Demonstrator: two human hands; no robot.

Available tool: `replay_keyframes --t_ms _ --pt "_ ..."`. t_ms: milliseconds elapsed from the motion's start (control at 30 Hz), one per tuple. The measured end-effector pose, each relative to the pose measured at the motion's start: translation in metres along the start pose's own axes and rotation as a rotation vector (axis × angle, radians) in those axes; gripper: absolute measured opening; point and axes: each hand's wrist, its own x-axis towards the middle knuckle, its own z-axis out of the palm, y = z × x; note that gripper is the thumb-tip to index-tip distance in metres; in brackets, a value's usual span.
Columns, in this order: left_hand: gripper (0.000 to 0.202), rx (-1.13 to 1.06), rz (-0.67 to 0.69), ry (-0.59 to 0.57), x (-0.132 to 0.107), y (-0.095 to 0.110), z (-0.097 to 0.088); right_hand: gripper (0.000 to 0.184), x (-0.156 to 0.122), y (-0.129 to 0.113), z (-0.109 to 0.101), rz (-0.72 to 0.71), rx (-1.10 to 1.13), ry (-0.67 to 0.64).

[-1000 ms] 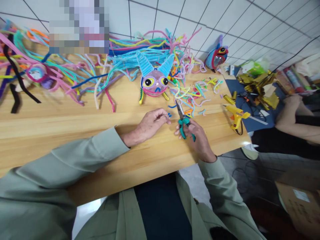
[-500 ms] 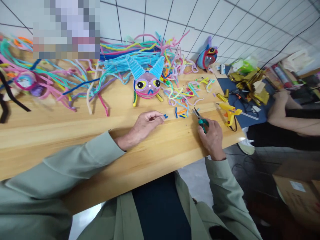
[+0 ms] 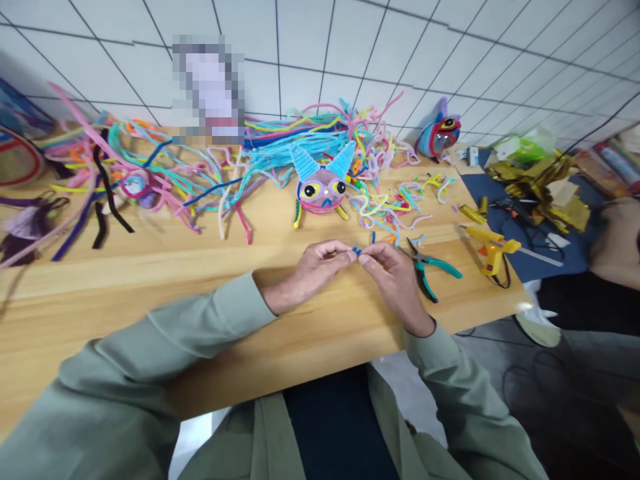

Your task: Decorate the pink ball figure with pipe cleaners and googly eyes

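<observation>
A small bent piece of blue pipe cleaner [image 3: 357, 251] is pinched between the fingertips of my left hand [image 3: 323, 268] and my right hand [image 3: 395, 277], which meet over the table. Just beyond them stands a clear round figure [image 3: 323, 197] with light blue pipe-cleaner ears, yellow-rimmed eyes and a small blue mouth. Green-handled pliers [image 3: 425, 263] lie with handles spread, to the right of my right hand. Short pipe-cleaner offcuts [image 3: 387, 239] lie behind that hand, which partly hides them.
A yellow glue gun [image 3: 493, 248] rests near the table's right end. Colourful pipe cleaners [image 3: 295, 150] are heaped along the back, beside a second red and blue figure [image 3: 440, 133]. Gold wrapping [image 3: 550, 193] lies on a dark blue surface. Someone's leg [image 3: 580, 293] is at the far right.
My right hand has let go of the pliers, which now lie on the table. It has moved left to pinch the blue piece with my left hand. The view has shifted left.
</observation>
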Motion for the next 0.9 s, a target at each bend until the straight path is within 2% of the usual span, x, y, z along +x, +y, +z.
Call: replay_keyframes --t_ms 133,367,600,700,900 --pt "0.030 0.090 0.060 -0.030 0.001 -0.006 -0.001 0.018 0.007 0.004 0.001 0.028 0.058 -0.023" --pt "0.029 0.297 0.165 -0.029 -0.001 -0.008 -0.002 0.016 0.013 0.003 -0.005 -0.015 -0.061 -0.086" --pt "0.042 0.264 0.124 -0.014 0.002 -0.004 -0.004 0.008 0.024 -0.005 -0.007 -0.162 -0.249 -0.117" --pt "0.036 0.217 0.139 0.017 0.006 -0.009 -0.007 0.014 0.029 -0.005 -0.003 -0.125 -0.173 -0.142" --pt "0.021 0.245 0.302 0.120 0.010 -0.015 -0.012 0.024 0.037 0.004 0.003 -0.016 0.102 -0.121"
